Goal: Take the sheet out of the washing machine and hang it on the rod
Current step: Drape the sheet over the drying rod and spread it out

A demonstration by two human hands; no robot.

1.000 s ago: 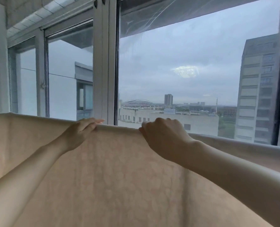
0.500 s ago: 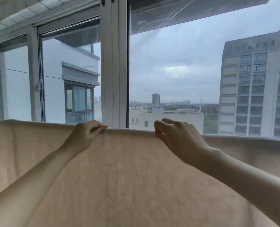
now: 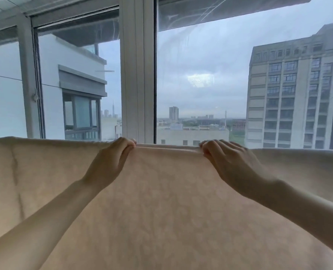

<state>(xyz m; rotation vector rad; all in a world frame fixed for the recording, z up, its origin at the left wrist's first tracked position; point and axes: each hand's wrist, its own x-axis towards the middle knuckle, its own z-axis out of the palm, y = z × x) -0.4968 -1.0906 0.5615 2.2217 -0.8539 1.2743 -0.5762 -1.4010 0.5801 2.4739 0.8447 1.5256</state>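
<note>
Sheet (image 3: pixel 161 201) — beige, draped across the whole view below the window frame (image 3: pixel 137 75); its top fold presumably rides the rod, itself hidden. Left hand (image 3: pixel 111 164) and right hand (image 3: pixel 228 162) — fingers curled, pinching that fold under the frame, likely to tension and even the hang.

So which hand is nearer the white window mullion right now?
Left. The left hand grips the sheet directly below the mullion; the right hand grips well off to its right.

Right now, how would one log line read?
sheet: draped, rod hidden | left hand: gripping top fold | right hand: gripping top fold
</note>
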